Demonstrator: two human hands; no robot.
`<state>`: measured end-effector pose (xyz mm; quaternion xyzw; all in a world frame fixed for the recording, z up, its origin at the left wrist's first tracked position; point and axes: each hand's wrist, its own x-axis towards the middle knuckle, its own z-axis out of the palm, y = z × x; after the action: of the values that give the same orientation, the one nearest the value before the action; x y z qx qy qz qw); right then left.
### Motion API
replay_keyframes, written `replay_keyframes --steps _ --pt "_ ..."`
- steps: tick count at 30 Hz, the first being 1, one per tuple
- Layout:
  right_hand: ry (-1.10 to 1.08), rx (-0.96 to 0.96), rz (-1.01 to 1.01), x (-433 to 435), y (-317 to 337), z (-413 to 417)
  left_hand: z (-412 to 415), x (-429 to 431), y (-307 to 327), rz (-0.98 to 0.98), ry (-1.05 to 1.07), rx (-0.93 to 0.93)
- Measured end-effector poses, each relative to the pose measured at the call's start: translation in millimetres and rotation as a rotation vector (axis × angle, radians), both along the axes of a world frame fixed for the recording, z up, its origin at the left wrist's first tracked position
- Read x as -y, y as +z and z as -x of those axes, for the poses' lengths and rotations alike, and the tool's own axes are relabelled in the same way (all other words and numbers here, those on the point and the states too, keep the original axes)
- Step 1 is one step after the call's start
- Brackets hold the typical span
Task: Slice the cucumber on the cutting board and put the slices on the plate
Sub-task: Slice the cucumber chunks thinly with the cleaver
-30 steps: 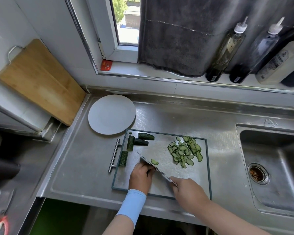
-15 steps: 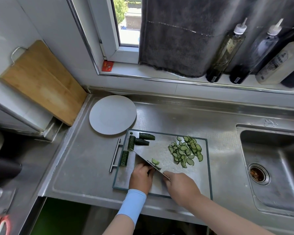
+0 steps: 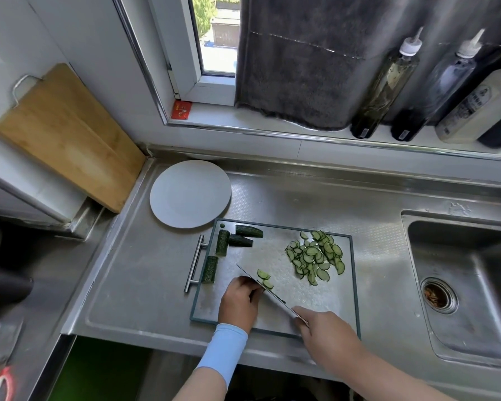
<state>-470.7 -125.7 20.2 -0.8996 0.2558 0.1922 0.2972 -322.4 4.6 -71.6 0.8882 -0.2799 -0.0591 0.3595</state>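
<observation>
Knife drawn back toward the near edge of the board since 0.5 s ago; tip now a little farther from the nearest chunk. Right hand back with it, now over the board's near-right edge. 2 slices lie just right of the blade; only 1 showed there 1.0 s ago.

Right hand: fingers clamped round the knife handle, handle hidden in the fist. Blade runs on a diagonal from the fist toward the board's far left.

Left hand: on the board's near-left part, pale blue sleeve at the wrist. Fingers curled down, knuckles against the blade's left side. What lies under them is hidden; cannot tell if they are clamped on cucumber.

Cucumber: 4 dark chunks at the board's far-left corner and left edge. Pile of thin half-moon slices on the board's far-right part, well apart from the 2 by the blade.

Plate on the steel surface, rim right at the board's far-left corner. Sink right of the board. Bottles on the sill beyond the board.
</observation>
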Motion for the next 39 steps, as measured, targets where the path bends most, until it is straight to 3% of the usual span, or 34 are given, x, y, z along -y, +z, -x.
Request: replay_keyframes --steps 14,27,39 --pt "-0.004 -0.032 -0.054 -9 -8 -50 4 -5 -9 0.038 -0.03 0.071" --pt "0.017 0.042 0.009 -5 -6 -13 1 -4 -8 0.032 0.005 0.065" --pt "-0.017 -0.029 -0.067 -3 -4 -21 0 -5 -9 0.064 -0.003 0.062"
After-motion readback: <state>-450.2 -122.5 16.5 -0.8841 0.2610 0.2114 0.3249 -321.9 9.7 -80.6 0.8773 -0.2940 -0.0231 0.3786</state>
